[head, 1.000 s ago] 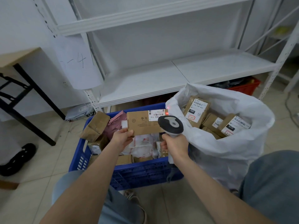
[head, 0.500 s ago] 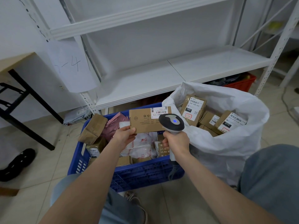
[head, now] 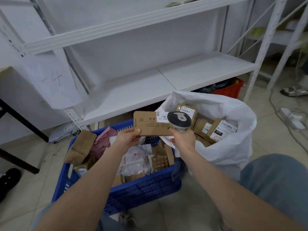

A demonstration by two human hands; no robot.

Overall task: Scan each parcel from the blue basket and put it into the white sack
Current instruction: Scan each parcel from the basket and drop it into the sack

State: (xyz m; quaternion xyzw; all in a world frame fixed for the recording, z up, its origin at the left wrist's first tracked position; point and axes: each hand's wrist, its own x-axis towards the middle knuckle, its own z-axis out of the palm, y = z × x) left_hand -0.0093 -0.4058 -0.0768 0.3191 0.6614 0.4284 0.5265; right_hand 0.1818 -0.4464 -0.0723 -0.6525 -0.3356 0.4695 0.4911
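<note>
The left hand is pinching the brown parcel label-up over the blue basket's one o'clock corner, letting the right hand, gripping the scanner, read it beside the white sack.

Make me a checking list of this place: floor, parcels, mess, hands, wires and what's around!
Surface: tiled floor; blue basket and white sack stand side by side.
Job's things: basket holds mixed parcels; sack holds labelled cardboard boxes; flat cardboard parcel held above the basket.
Clutter: grey mailer bags under the white shelf rack; black shoe at left.
Hands: left hand pinches the parcel; right hand grips the barcode scanner.
Cables: wires trail by a white power strip.
Surroundings: red crate, black-legged table.
</note>
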